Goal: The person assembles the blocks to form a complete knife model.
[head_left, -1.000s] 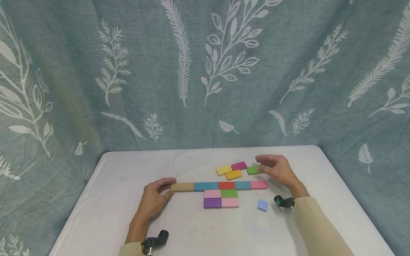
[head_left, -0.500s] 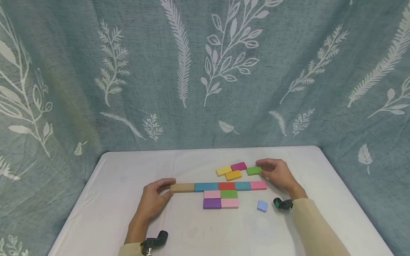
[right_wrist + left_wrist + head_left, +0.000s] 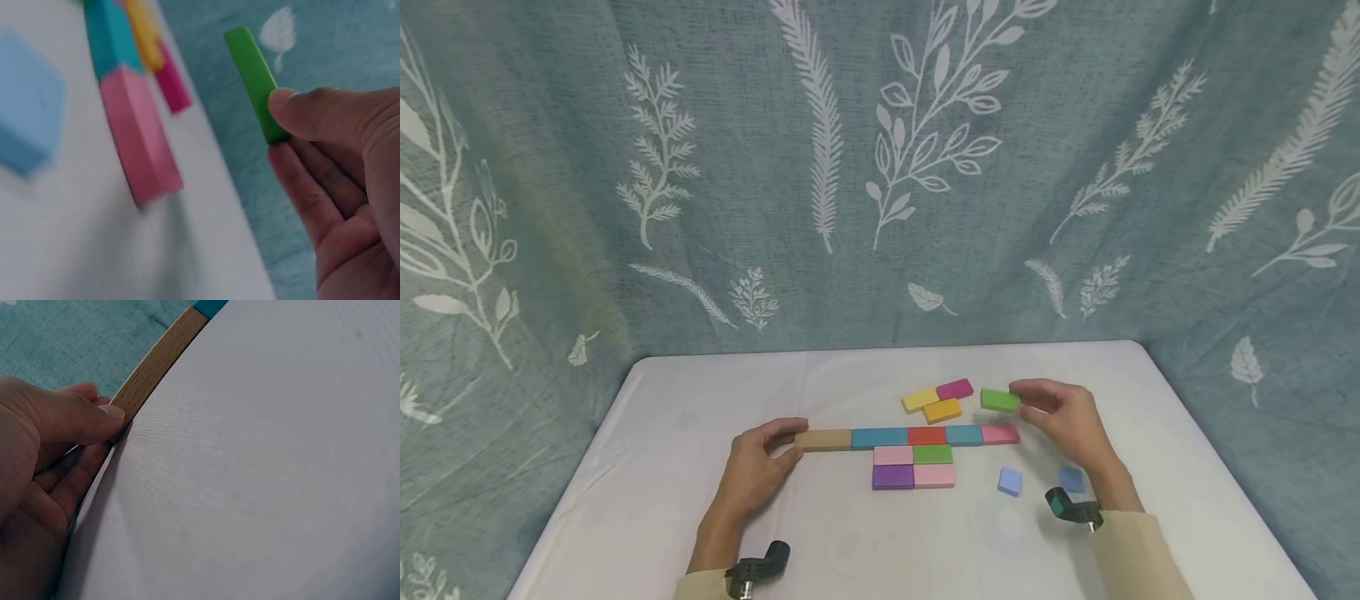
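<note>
In the head view my left hand pinches the left end of a tan wooden block, its thumb on the near side. That block begins a row with a long blue block, a red block, a shorter blue block and a pink block. My right hand grips the right end of a green block between thumb and fingers. In the right wrist view this green block is held up off the table, apart from the pink block.
Under the row lie a light pink block, another green block, a purple block and a second light pink block. Behind it are yellow, orange and magenta blocks. Light blue blocks lie at right.
My right hand has closed on the green block and lifted it from the table. A second light blue block now shows beside the right wrist. The left hand stays on the tan block.
</note>
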Available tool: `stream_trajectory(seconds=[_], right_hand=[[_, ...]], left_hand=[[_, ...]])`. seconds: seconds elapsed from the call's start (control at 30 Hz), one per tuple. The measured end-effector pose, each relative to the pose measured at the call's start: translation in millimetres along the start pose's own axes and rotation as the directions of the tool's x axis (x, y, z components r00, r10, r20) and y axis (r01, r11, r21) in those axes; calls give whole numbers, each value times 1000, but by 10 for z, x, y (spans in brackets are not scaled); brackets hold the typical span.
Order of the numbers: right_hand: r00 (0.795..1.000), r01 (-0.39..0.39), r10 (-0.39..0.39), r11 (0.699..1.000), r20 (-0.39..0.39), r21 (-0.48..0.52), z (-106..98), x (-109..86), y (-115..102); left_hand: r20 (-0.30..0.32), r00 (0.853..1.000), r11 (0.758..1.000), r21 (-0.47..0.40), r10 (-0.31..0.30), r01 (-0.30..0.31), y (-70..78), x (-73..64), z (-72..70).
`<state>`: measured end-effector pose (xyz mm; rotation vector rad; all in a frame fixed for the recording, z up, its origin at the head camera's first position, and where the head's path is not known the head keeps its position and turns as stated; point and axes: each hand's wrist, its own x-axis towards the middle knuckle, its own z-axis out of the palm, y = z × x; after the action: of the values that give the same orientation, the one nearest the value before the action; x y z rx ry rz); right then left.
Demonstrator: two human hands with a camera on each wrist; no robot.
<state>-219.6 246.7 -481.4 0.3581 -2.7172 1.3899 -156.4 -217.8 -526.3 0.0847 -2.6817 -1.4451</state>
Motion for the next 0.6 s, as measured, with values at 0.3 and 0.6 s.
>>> stream_trajectory(seconds=[0.3, 0.6], right_hand=[[1000, 13, -13, 993, 1, 114, 259, -506, -325], [997, -15, -1, 980, 77, 198, 680, -790, -567]], left_hand=[[0, 1000, 1000, -2, 6, -6, -4, -10, 7], [-1, 1000, 1000, 6, 7, -7, 4, -19, 17]])
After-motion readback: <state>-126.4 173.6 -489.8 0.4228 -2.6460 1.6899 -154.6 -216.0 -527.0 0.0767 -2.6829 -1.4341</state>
